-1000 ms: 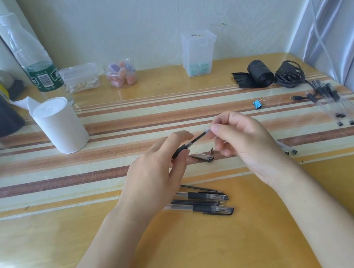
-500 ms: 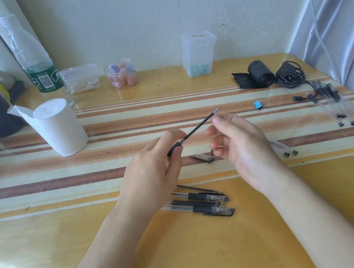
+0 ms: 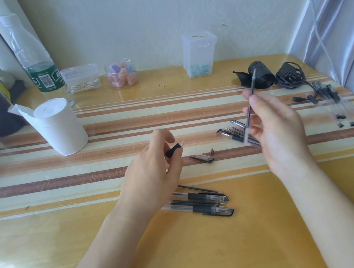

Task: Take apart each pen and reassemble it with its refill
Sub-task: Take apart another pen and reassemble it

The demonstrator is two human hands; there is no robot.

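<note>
This pen is fully apart, and I am between stripping it and rebuilding it. My left grip (image 3: 152, 172) is curled round the barrel (image 3: 174, 150). Only its black rubber sleeve and clear open mouth show past my fingers, pointing up and to the right. My right grip (image 3: 278, 128) pinches the refill (image 3: 250, 104) between thumb and fingertips. It stands almost upright above the middle of the tabletop (image 3: 210, 243), to the right and well apart from the barrel. The refill is blurred, so I cannot tell which end carries the point.

The cap (image 3: 201, 158) lies on the dark stripe between my two grips, with the small metal tip (image 3: 212, 151) just beside it on the right. A bundle of pens (image 3: 202, 203) lies near me under my left wrist. A few more pens (image 3: 233, 134) lie half hidden behind my right grip. Another row (image 3: 337, 105) lies at the far right edge. I cannot tell from here which of these are already done.

As I judge it, the next move is to bring the refill across and line it up with the mouth of the barrel. The opening is narrow, so both grips need to hold steady while the refill slides in straight. After that come the metal tip, which is tiny and would roll if nudged, and then the cap.
</note>
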